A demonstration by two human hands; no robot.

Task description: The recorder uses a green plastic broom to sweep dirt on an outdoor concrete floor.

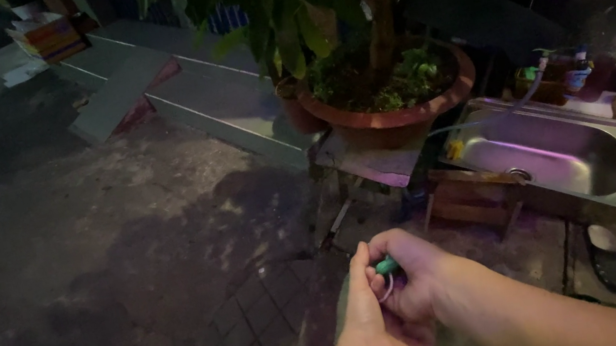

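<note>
Both my hands meet low in the middle of the view. My right hand (413,268) is closed around a small green object (386,266), of which only a short end shows. A thin pale loop (386,289) hangs from it between the hands. My left hand (378,329) sits just under and left of the right one, fingers curled up against the green object and the loop. What the green object is I cannot tell in the dim light.
A steel sink (553,149) rests on a low wooden stand at right. A large red pot (389,104) with a leafy tree stands behind. Sandals (611,257) lie on the ground at right. Grey steps (215,101) run to the back left. Dark paving lies at left.
</note>
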